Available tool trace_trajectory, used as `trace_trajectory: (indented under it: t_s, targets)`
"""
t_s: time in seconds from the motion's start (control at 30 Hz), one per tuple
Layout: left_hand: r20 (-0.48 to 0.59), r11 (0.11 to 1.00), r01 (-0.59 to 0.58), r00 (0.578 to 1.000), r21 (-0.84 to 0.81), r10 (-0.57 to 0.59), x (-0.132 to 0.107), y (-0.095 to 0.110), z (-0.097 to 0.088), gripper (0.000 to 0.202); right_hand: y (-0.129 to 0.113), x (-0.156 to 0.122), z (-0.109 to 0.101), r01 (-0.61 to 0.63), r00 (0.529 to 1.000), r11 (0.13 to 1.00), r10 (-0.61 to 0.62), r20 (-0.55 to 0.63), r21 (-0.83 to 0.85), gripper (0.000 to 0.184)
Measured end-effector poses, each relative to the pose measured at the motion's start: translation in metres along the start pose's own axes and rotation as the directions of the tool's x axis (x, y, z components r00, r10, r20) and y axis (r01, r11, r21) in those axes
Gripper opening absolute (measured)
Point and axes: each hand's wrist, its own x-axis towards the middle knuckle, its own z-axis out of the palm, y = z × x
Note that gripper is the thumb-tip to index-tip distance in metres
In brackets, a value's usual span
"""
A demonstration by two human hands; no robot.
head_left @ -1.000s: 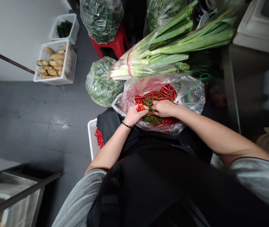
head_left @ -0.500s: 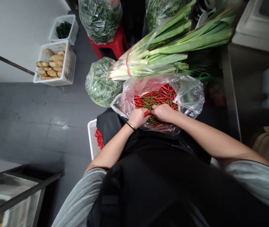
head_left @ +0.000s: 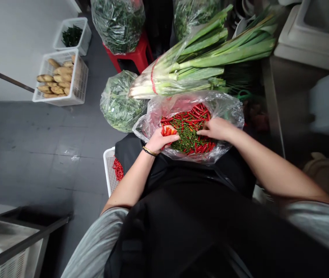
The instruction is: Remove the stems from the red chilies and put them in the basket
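Red chillies with green stems (head_left: 189,139) fill a clear plastic bag (head_left: 228,106) that lies open in front of my lap. At the bag's left side, my left hand (head_left: 159,139) curls around a small handful of red chillies (head_left: 168,131), its thumb lying over them. My right hand (head_left: 218,128) reaches in from the right, fingertips down at the stems, with thumb and fingers slightly apart. Nothing shows between them. Beside my left leg, a white perforated basket (head_left: 109,166) contains loose red chillies (head_left: 118,169), partly covered by my dark apron.
Leeks (head_left: 199,63) tied with a red band lie just beyond the bag. Bagged greens (head_left: 121,102) sit left of them, and another bag (head_left: 118,25) rests on a red stool (head_left: 129,58). A white crate (head_left: 79,87) of tubers stands on the floor. A metal edge (head_left: 271,104) runs along the right.
My hands have moved apart: the right has gone rightward over the chillies, the left has drawn back to the left and turned so the chillies in it show. The view has shifted slightly.
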Motion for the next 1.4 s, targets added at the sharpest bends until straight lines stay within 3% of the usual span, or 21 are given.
trace_trajectory:
  t_s: [0.1,0.23,0.33,0.4,0.47,0.57,0.67,0.77,0.83,0.93,1.0,1.1,1.17,1.23,1.27,1.3,1.37,1.4]
  targets:
    - [0.033,0.993,0.114,0.993,-0.03,-0.113,-0.003,-0.011,0.006,0.036,-0.004,0.005,0.016,-0.028,0.999,0.986,0.031,0.014,-0.163,0.026]
    - [0.037,0.962,0.238,0.971,-0.135,-0.236,-0.003,-0.007,0.02,0.036,-0.015,-0.008,-0.005,0.073,0.982,0.996,-0.081,-0.169,-0.054,0.024]
    - [0.095,0.9,0.329,0.944,-0.285,-0.315,0.0,-0.002,0.028,0.037,-0.036,-0.028,-0.017,0.252,0.913,0.968,-0.234,-0.335,0.009,0.024]
    - [0.124,0.851,0.366,0.93,-0.378,-0.345,0.003,-0.004,0.032,0.035,-0.053,-0.04,-0.009,0.338,0.855,0.941,-0.319,-0.408,-0.028,0.028]
    - [0.099,0.834,0.368,0.927,-0.411,-0.361,0.005,-0.009,0.032,0.035,-0.065,-0.047,0.008,0.343,0.831,0.936,-0.342,-0.439,-0.08,0.033]
    - [-0.071,0.914,0.304,0.94,-0.268,-0.333,0.007,-0.018,0.027,0.036,-0.063,-0.046,0.029,0.291,0.886,0.956,-0.283,-0.367,-0.033,0.032]
    - [-0.208,0.988,0.142,0.97,0.065,-0.125,0.008,-0.021,0.019,0.029,-0.047,-0.033,0.029,0.212,0.963,0.95,-0.163,-0.215,0.23,0.032]
    - [-0.086,0.959,0.04,0.996,0.28,-0.017,0.007,-0.016,0.015,0.025,-0.038,-0.019,0.016,0.174,0.982,0.806,-0.101,-0.158,0.566,0.038]
    - [-0.018,0.954,0.058,0.998,0.293,-0.055,0.005,-0.012,0.016,0.03,-0.043,-0.015,0.01,0.262,0.963,0.746,-0.159,-0.218,0.612,0.038]
    - [0.021,0.97,0.196,0.979,0.145,-0.201,-0.002,-0.008,0.022,0.036,-0.058,-0.018,0.014,0.405,0.876,0.85,-0.254,-0.411,0.337,0.038]
    - [0.084,0.951,0.31,0.948,-0.006,-0.308,-0.007,-0.005,0.028,0.036,-0.065,-0.022,0.022,0.335,0.841,0.94,-0.268,-0.47,0.063,0.038]
    - [0.141,0.922,0.368,0.925,-0.116,-0.352,-0.02,0.009,0.028,0.036,-0.058,-0.026,0.031,0.118,0.913,0.974,-0.183,-0.366,-0.195,0.037]
    - [0.043,0.951,0.302,0.953,-0.07,-0.299,-0.035,0.021,0.01,0.034,-0.043,-0.024,0.027,0.067,0.973,0.964,-0.12,-0.197,-0.257,0.034]
    - [-0.187,0.976,0.203,0.965,0.077,-0.186,-0.057,0.031,-0.025,0.032,-0.028,-0.018,0.016,0.06,0.99,0.966,-0.089,-0.108,-0.25,0.036]
    - [-0.324,0.966,0.188,0.938,0.178,-0.123,-0.069,0.032,-0.047,0.031,-0.022,-0.012,0.01,0.047,0.989,0.971,-0.078,-0.124,-0.232,0.038]
    - [-0.464,0.942,0.204,0.884,0.268,-0.06,-0.082,0.03,-0.071,0.03,-0.019,-0.004,0.004,0.011,0.983,0.977,-0.05,-0.177,-0.213,0.041]
    - [-0.678,0.85,0.346,0.735,0.397,0.017,-0.108,0.018,-0.117,0.029,-0.02,0.016,-0.004,-0.095,0.956,0.977,0.036,-0.29,-0.191,0.049]
    - [-0.722,0.785,0.441,0.691,0.435,0.012,-0.119,0.01,-0.137,0.028,-0.022,0.029,-0.006,-0.143,0.949,0.97,0.079,-0.304,-0.196,0.052]
